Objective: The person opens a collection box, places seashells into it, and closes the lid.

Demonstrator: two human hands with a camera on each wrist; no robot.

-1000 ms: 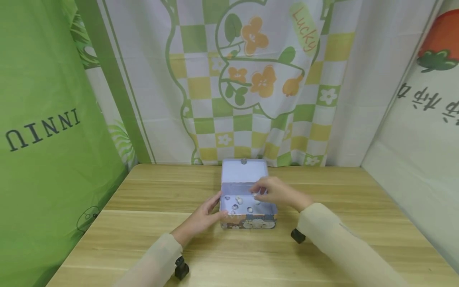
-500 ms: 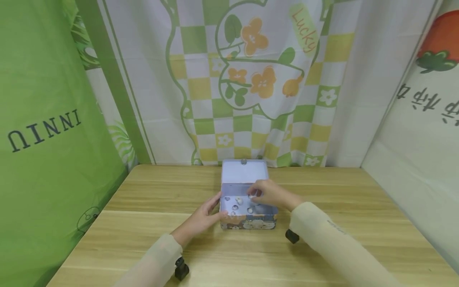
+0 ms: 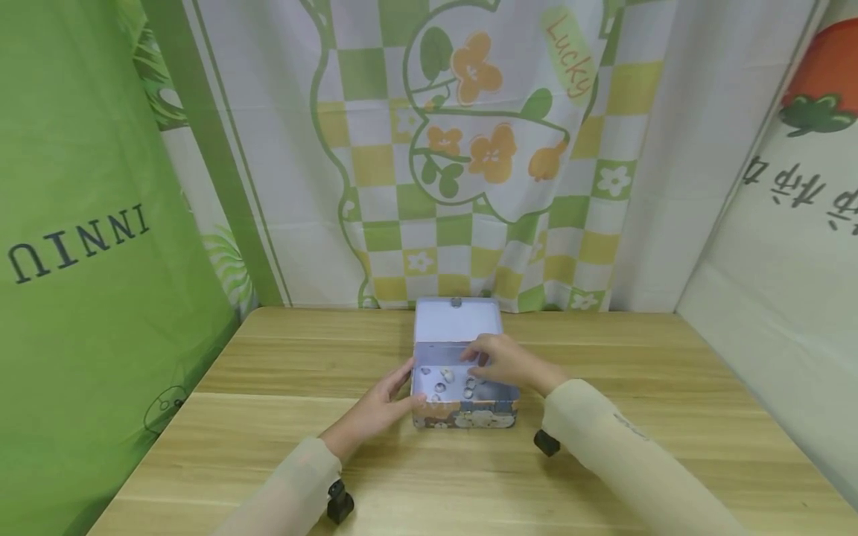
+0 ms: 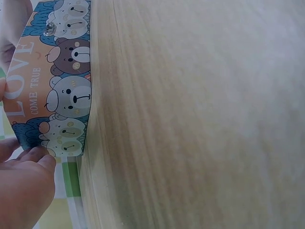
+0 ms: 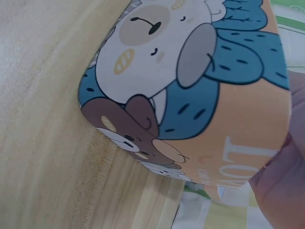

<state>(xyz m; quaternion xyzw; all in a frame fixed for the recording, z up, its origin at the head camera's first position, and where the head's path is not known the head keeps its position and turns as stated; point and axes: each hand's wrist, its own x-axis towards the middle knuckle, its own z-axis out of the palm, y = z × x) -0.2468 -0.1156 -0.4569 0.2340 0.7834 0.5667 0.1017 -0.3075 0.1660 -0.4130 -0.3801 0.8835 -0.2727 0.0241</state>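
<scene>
A tin box [image 3: 439, 415] with cartoon bears and the lettering "LOVE COME TRUE" stands on the table, its pale lid [image 3: 456, 321] tipped back. Inside lie several small, whitish, shell-like pieces [image 3: 447, 375]. My left hand [image 3: 378, 406] holds the box's left side, thumb at the front rim; the left wrist view shows its fingers [image 4: 38, 155] at the box's corner. Over the right half of the interior hovers my right hand [image 3: 506, 361], thumb and fingers bent and apart, with nothing visible between them. In the right wrist view the box wall hides its fingertips.
The wooden table [image 3: 302, 350] extends around the box on every side. A patterned curtain [image 3: 375, 164] hangs directly behind the table's back edge, green cloth [image 3: 87, 335] at the left and white cloth [image 3: 784, 298] at the right.
My right hand has moved slightly left inside the box, and its thumb and fingers have parted. A shell-like piece now lies beneath it, beside another one. My left hand keeps its place.
</scene>
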